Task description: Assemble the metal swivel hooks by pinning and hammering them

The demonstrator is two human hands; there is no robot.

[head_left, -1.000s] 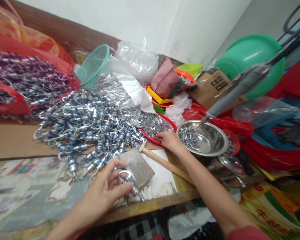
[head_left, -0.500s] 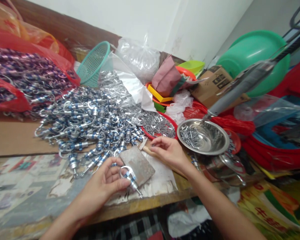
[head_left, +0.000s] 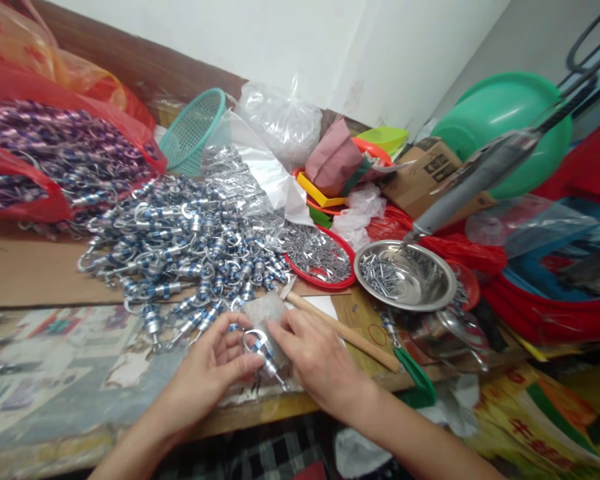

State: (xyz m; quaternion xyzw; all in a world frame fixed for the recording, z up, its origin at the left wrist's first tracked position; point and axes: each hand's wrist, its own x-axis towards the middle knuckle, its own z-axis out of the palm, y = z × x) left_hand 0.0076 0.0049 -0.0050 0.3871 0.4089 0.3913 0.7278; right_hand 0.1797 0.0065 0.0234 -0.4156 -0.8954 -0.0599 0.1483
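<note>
Metal fitting (head_left: 269,361); yellow sack (head_left: 540,419) reads "牛"

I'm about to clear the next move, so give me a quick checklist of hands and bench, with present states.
1. Metal fitting held in the left hand: ok.
2. Small part gripped by the right hand: cannot tell, the hand hides its grip.
3. Metal plate fully visible: not ok, the right hand covers part of it.
4. Hammer head and handle in view: ok.
5. Small metal pieces in the red tray: ok.
</note>
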